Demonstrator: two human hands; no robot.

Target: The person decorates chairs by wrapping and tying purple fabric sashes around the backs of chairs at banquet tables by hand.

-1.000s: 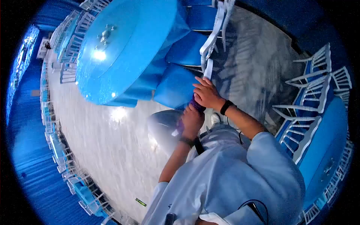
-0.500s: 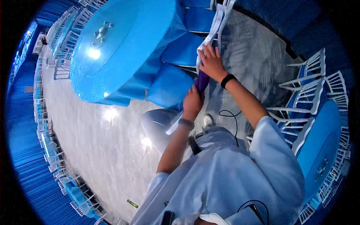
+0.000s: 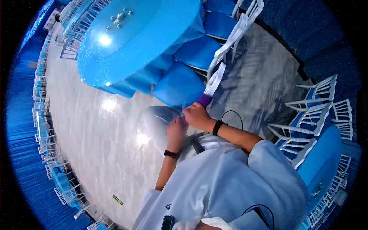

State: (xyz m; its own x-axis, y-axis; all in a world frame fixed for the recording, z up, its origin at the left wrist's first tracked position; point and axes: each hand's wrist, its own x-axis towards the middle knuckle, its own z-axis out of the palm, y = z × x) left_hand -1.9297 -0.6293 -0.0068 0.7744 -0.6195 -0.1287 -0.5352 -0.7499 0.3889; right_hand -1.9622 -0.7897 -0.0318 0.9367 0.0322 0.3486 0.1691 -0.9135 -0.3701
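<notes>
A purple cloth band (image 3: 205, 100) wraps across the back of a white chair (image 3: 215, 79) with a blue seat (image 3: 180, 83). My right hand (image 3: 196, 115) is closed on the band, near its visible end, the fingers curled inward. Just to the left, my left hand (image 3: 175, 133) is closed at the cloth close to my body, blurred by motion. Its grip is partly hidden, and the cloth between the two hands shows only as a dark purple patch.
A round table (image 3: 145, 42) with a shiny blue cloth and silver balls (image 3: 120, 17) stands ahead. More white chairs (image 3: 312, 119) and another blue table (image 3: 324, 161) are at right. A black cord (image 3: 241, 119) loops beside my right arm. A small green packet (image 3: 117, 199) lies on the floor.
Both hands have moved down toward my body. My right hand has gone from lying spread on the chair back to closed on the purple band. The view has shifted slightly.
</notes>
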